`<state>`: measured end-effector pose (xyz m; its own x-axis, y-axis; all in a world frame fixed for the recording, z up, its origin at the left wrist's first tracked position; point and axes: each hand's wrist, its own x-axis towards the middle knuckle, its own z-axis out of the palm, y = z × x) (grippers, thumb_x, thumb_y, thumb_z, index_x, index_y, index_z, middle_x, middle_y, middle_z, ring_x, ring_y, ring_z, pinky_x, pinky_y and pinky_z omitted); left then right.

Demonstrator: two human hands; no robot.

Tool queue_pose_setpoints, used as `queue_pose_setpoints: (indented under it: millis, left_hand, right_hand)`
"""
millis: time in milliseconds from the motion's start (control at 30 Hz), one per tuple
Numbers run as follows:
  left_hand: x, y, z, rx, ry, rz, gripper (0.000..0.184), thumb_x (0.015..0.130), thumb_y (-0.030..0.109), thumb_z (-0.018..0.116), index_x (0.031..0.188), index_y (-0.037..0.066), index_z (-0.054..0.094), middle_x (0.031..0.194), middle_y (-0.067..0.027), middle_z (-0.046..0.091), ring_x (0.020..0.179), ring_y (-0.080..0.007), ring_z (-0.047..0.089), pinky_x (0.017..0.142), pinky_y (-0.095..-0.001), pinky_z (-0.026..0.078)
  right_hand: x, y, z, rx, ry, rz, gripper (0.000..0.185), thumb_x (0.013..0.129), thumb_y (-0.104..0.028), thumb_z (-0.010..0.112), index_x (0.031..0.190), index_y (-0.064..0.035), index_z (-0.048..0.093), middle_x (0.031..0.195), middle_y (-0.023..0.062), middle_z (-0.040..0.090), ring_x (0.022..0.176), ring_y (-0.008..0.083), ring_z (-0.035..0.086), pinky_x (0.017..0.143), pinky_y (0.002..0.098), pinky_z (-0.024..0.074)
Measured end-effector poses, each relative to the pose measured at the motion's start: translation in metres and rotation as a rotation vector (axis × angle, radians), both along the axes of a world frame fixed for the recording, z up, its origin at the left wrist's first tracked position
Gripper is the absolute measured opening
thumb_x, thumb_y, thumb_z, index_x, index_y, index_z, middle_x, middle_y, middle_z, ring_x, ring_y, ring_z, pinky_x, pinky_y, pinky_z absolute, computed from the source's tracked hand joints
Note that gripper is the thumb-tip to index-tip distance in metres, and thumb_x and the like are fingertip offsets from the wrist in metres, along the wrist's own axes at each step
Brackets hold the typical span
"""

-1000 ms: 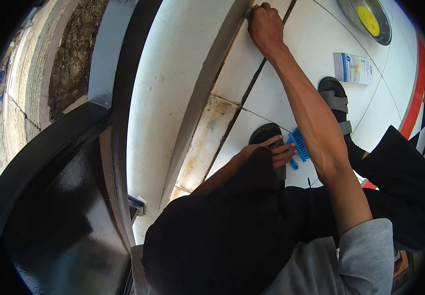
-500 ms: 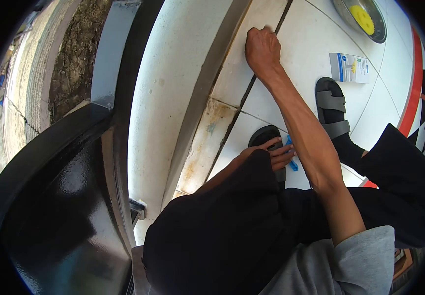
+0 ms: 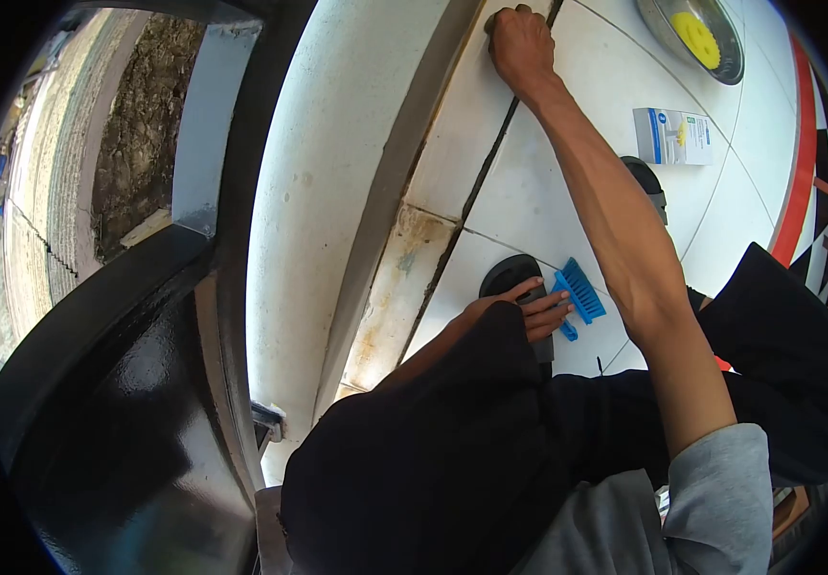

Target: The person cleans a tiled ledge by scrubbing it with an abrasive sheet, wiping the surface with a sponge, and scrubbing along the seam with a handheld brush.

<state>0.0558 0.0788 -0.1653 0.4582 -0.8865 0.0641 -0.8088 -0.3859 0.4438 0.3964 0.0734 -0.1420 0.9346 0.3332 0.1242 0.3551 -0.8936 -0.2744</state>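
Observation:
My right hand [image 3: 523, 53] reaches far forward to the tile strip beside the dark grout line, its fingers curled. A small dark edge shows by its fingertips, but what it grips is hidden. My left hand [image 3: 538, 311] rests near my knee, fingers stretched and slightly apart, over a black sandal [image 3: 511, 274]. Close beside those fingers, a blue scrub brush [image 3: 578, 289] lies on the white floor tiles [image 3: 510, 206], bristles in sight. Whether the fingers touch its handle I cannot tell.
A metal bowl [image 3: 655, 21] with a yellow sponge-like piece [image 3: 695, 40] stands at the top right. Below it is a white and blue box [image 3: 672, 136]. A white raised ledge [image 3: 337, 144] and a glossy black surface [image 3: 117, 383] flank the left. Brown stains [image 3: 404, 249] mark the edge tiles.
My right hand has moved farther forward along the tile strip. More of the blue brush shows now, and the right forearm covers more of the other sandal.

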Motion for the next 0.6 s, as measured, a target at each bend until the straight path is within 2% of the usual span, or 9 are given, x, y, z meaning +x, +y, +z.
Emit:
queue_pose_setpoints:
  millis: [67, 133, 200, 267, 333, 500, 533, 567, 600]
  left_hand:
    - [-0.001, 0.001, -0.001, 0.035, -0.138, 0.048, 0.064, 0.099, 0.045, 0.035, 0.151, 0.011, 0.024, 0.159, -0.0037, 0.025, 0.149, -0.0196, 0.015, 0.120, -0.0541, 0.005]
    - [0.005, 0.003, 0.008, 0.063, -0.282, 0.085, 0.065, 0.098, 0.045, 0.035, 0.152, 0.011, 0.023, 0.161, -0.0036, 0.021, 0.150, -0.0200, 0.012, 0.120, -0.0549, 0.003]
    - [0.017, 0.005, 0.025, 0.242, 0.119, -0.192, 0.063, 0.098, 0.042, 0.037, 0.151, 0.011, 0.025, 0.162, -0.0031, 0.016, 0.150, -0.0198, 0.008, 0.119, -0.0551, 0.005]
    - [0.023, 0.002, 0.025, 0.222, 0.120, -0.173, 0.063, 0.098, 0.041, 0.037, 0.151, 0.011, 0.025, 0.162, -0.0032, 0.017, 0.150, -0.0201, 0.008, 0.119, -0.0552, 0.005]
    - [0.022, 0.003, 0.024, 0.199, 0.143, -0.171, 0.062, 0.098, 0.040, 0.038, 0.151, 0.011, 0.026, 0.162, -0.0035, 0.018, 0.150, -0.0207, 0.009, 0.119, -0.0554, 0.004]
    - [0.016, 0.006, 0.023, 0.152, 0.122, -0.167, 0.059, 0.098, 0.037, 0.038, 0.150, 0.010, 0.028, 0.161, -0.0038, 0.019, 0.150, -0.0216, 0.010, 0.119, -0.0558, 0.004]
    - [0.015, 0.008, 0.021, 0.140, 0.098, -0.159, 0.058, 0.098, 0.036, 0.038, 0.150, 0.010, 0.029, 0.161, -0.0038, 0.019, 0.150, -0.0218, 0.010, 0.119, -0.0559, 0.004]
    - [0.015, 0.007, 0.020, 0.123, 0.073, -0.141, 0.058, 0.098, 0.036, 0.038, 0.149, 0.010, 0.029, 0.161, -0.0038, 0.020, 0.150, -0.0220, 0.011, 0.119, -0.0559, 0.004]
    - [0.014, 0.004, 0.018, 0.104, 0.050, -0.112, 0.057, 0.098, 0.035, 0.038, 0.149, 0.011, 0.030, 0.161, -0.0038, 0.020, 0.150, -0.0221, 0.011, 0.119, -0.0560, 0.004]
  right_hand:
    - [0.007, 0.004, -0.001, -0.004, -0.033, -0.033, 0.010, 0.078, 0.001, 0.057, 0.079, 0.0054, 0.066, 0.092, 0.0255, 0.062, 0.088, 0.0394, 0.062, 0.064, 0.0476, 0.0563]
    - [-0.042, 0.008, -0.005, -0.042, -0.086, 0.051, 0.008, 0.076, 0.002, 0.059, 0.077, 0.0015, 0.067, 0.084, 0.0223, 0.061, 0.081, 0.0355, 0.060, 0.060, 0.0409, 0.0563]
    - [-0.124, 0.014, 0.010, -0.033, 0.100, 0.139, 0.007, 0.072, 0.006, 0.063, 0.075, 0.0066, 0.069, 0.095, 0.0249, 0.058, 0.087, 0.0333, 0.058, 0.062, 0.0369, 0.0585]
    - [-0.189, 0.018, -0.002, -0.150, 0.014, 0.261, 0.012, 0.069, 0.008, 0.067, 0.081, 0.0087, 0.072, 0.091, 0.0251, 0.056, 0.088, 0.0323, 0.057, 0.069, 0.0324, 0.0608]
    - [-0.171, 0.015, 0.015, -0.106, 0.225, 0.242, 0.012, 0.068, 0.007, 0.067, 0.079, 0.0081, 0.071, 0.093, 0.0253, 0.056, 0.087, 0.0322, 0.058, 0.065, 0.0330, 0.0600]
    - [0.017, -0.005, -0.007, -0.089, -0.133, -0.028, 0.008, 0.069, 0.008, 0.063, 0.074, 0.0030, 0.067, 0.084, 0.0219, 0.060, 0.081, 0.0320, 0.060, 0.058, 0.0389, 0.0562]
    - [0.055, -0.013, -0.007, -0.100, 0.050, -0.063, 0.009, 0.077, 0.003, 0.057, 0.078, 0.0070, 0.065, 0.091, 0.0268, 0.063, 0.086, 0.0405, 0.064, 0.065, 0.0468, 0.0576]
    - [0.076, -0.025, -0.064, 0.140, -0.279, -0.006, 0.007, 0.083, 0.000, 0.050, 0.077, 0.0004, 0.054, 0.077, 0.0229, 0.056, 0.077, 0.0400, 0.055, 0.068, 0.0508, 0.0467]
    - [0.064, -0.021, -0.051, 0.138, -0.281, 0.006, 0.007, 0.083, 0.000, 0.050, 0.077, 0.0004, 0.054, 0.077, 0.0229, 0.056, 0.077, 0.0400, 0.055, 0.068, 0.0508, 0.0467]
